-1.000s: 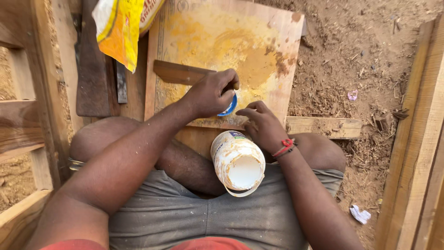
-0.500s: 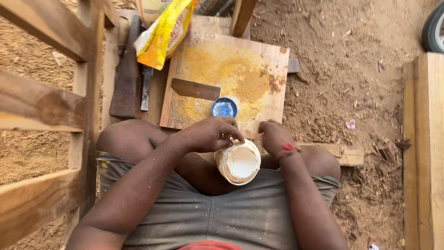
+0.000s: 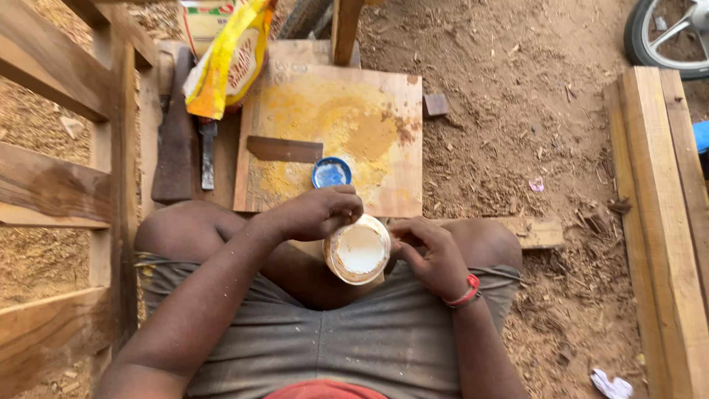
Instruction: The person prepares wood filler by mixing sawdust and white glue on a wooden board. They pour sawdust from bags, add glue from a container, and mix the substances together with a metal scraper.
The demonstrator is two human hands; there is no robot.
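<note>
An open white jar [image 3: 360,250] with pale paste inside sits tilted in my lap. My left hand [image 3: 317,214] curls over its upper left rim. With a red band at its wrist, my right hand [image 3: 432,255] grips the jar's right side. Just beyond the jar, a blue lid [image 3: 331,173] lies on a square wooden board [image 3: 332,111] smeared with yellow powder. A flat brown wooden strip [image 3: 284,149] lies on the board left of the lid.
A yellow bag [image 3: 221,59] leans at the board's far left corner, above a dark hatchet-like tool [image 3: 177,140] and a narrow blade [image 3: 207,151]. A wooden frame [image 3: 52,185] stands left, timber beams [image 3: 665,222] right, a wheel [image 3: 665,37] far right. Sawdust covers the ground.
My left hand left the blue lid on the board and came back to the jar's rim. The view shifted, showing more of the board and ground.
</note>
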